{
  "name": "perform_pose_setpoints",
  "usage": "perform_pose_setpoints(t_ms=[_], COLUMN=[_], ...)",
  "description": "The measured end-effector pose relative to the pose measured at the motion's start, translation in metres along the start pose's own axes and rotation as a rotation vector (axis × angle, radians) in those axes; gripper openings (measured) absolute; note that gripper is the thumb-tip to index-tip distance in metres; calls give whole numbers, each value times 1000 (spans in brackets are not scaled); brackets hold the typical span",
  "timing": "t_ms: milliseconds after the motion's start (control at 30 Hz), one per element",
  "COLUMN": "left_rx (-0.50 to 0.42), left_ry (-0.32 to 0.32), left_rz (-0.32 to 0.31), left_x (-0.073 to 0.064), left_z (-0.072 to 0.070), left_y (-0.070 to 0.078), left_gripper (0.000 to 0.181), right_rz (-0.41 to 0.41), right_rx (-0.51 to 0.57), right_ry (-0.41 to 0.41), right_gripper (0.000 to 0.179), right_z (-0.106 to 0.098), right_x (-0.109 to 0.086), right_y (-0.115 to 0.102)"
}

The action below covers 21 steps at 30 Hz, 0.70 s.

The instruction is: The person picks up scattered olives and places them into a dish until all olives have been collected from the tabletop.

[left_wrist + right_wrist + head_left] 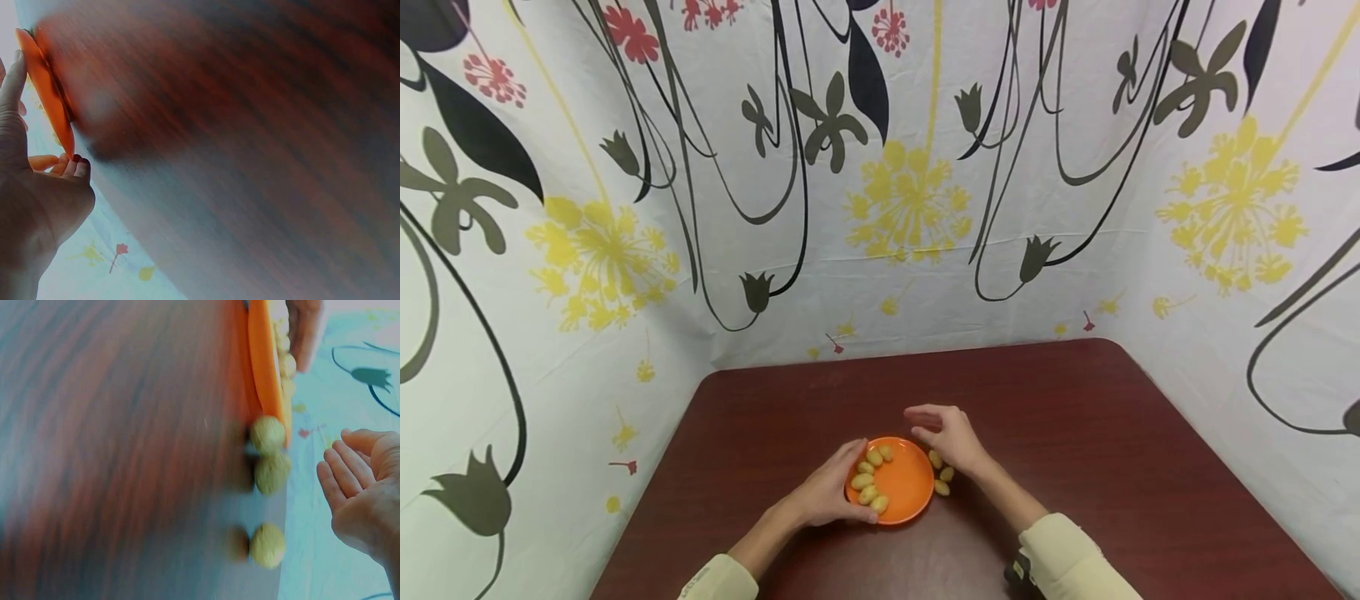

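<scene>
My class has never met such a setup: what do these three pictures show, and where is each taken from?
No machine works here, just a person, bare-handed. The wide picture comes from a camera worn on the head, looking forward and down; the other two come from the left and right wrists. On the dark red table sits an orange plate with small yellowish lumps along its left side; three loose lumps lie to its right. The left hand grips the plate's rim; the right hand, near the loose lumps, holds nothing.

Orange plate (910, 483) — yellowish oval pieces (862, 482) inside left, three beside right
</scene>
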<state>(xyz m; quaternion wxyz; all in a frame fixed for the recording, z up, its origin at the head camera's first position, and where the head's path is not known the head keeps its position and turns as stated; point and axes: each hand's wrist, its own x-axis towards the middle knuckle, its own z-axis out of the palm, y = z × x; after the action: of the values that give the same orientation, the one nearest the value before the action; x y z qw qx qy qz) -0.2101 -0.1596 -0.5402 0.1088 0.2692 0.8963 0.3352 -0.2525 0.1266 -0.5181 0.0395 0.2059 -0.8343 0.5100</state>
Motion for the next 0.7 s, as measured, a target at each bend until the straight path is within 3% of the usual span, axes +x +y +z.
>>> perform_pose_setpoints(t_ms=[333,700], left_rx=[21,18], left_ry=[7,-9], left_rz=[1,-9], left_x=[0,0], left_z=[1,0], left_y=[-1,0], left_gripper=[124,124], right_rz=[9,54], right_rx=[-13,107], right_ry=[-13,-148], right_gripper=[33,41], right_z=[-30,-36], right_x=[-14,-34], right_y=[18,38])
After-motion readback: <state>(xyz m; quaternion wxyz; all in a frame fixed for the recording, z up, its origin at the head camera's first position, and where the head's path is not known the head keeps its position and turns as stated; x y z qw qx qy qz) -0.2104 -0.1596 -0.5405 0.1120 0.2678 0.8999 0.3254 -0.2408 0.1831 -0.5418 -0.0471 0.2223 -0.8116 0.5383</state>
